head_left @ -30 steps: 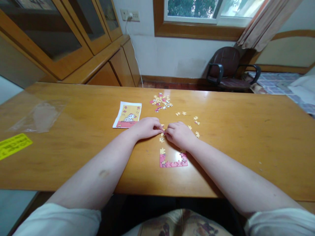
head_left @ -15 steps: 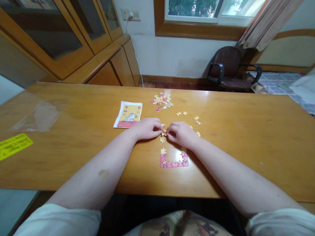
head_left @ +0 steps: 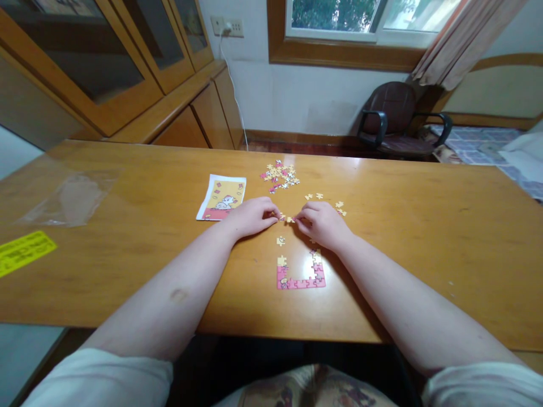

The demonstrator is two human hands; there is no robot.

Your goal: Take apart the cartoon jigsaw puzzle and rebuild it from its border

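My left hand (head_left: 251,216) and my right hand (head_left: 321,223) rest knuckles-up on the wooden table (head_left: 424,237), fingertips almost meeting. Both are curled, pinching small yellow puzzle pieces (head_left: 287,218) between them. A single loose piece (head_left: 280,241) lies just below the hands. Nearer to me sits the partly joined pink and yellow puzzle frame (head_left: 300,276), an L-shaped corner. A heap of loose pieces (head_left: 279,175) lies beyond the hands, with a few scattered pieces (head_left: 328,202) to its right.
A printed reference picture (head_left: 221,197) lies left of my left hand. A clear plastic bag (head_left: 70,198) and a yellow paper (head_left: 23,251) sit at the table's far left. Wooden cabinets (head_left: 127,62) stand behind, an office chair (head_left: 392,121) by the window.
Both hands have slid a little away from me, off the single loose piece and the puzzle frame's right arm, which now shows fully.
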